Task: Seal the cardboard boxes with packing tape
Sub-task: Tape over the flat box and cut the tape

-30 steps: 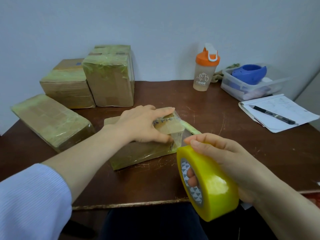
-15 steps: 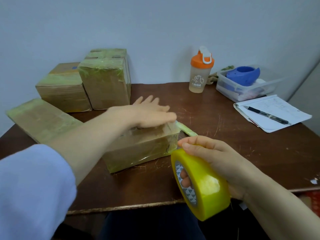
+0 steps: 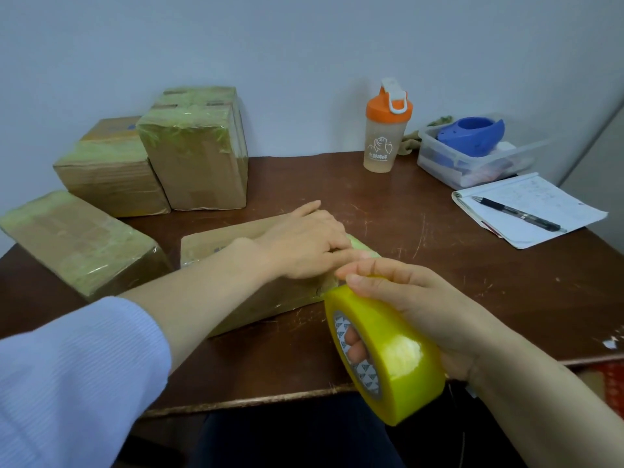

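Left hand [image 3: 304,248] now presses tape flat onto box [image 3: 209,244]; right hand [image 3: 415,305], gripping tape roll [image 3: 391,356], has closed in; strip seating, probably uncut.

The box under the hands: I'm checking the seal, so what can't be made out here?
- Head view: the top seam of the box lies under the left hand and forearm.
- Head view: whether a strip runs from the tape roll to the box; the right hand covers that spot.
- Head view: the box's far side and bottom face away from the camera.
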`<state>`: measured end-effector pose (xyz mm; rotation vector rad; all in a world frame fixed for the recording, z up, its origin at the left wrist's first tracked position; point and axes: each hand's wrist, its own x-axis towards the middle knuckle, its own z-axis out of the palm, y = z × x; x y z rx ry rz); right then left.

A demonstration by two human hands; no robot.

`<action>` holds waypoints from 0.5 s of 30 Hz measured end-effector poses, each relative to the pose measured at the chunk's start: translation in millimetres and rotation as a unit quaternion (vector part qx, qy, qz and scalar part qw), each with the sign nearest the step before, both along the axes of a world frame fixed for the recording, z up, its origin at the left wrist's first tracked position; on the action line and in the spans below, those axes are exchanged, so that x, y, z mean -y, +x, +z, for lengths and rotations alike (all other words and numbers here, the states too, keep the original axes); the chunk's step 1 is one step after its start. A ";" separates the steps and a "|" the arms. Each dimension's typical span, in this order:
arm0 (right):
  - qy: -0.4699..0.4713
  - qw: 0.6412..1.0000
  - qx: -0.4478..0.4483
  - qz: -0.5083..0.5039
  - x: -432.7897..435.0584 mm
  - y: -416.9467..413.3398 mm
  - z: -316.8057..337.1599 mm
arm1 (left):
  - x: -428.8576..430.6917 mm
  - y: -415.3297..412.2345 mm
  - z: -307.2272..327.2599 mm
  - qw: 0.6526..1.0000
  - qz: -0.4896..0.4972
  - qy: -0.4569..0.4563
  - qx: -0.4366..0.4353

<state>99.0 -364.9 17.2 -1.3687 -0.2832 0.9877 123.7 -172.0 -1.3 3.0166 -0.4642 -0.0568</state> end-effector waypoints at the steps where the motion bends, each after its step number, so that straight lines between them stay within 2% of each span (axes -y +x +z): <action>1: 0.001 1.000 -0.001 0.003 -0.5 0.5 0.4 | 0.8 1.7 0.0 1.000 0.006 0.008 0.003; 3: 0.012 1.000 -0.005 0.005 -1.5 -0.6 2.0 | 2.4 6.8 3.3 0.999 0.015 -0.018 -0.029; 6: 0.014 1.000 -0.007 0.008 -1.1 -0.8 0.6 | -4.1 12.0 8.3 0.986 0.066 -0.118 -0.100; 10: 0.008 1.000 -0.006 0.014 -1.6 1.9 -0.5 | -9.3 17.1 -0.3 0.992 0.124 0.017 -0.029; 15: 0.002 1.000 0.001 0.015 -4.1 2.8 0.0 | -4.5 4.0 -1.2 0.996 0.029 -0.055 0.070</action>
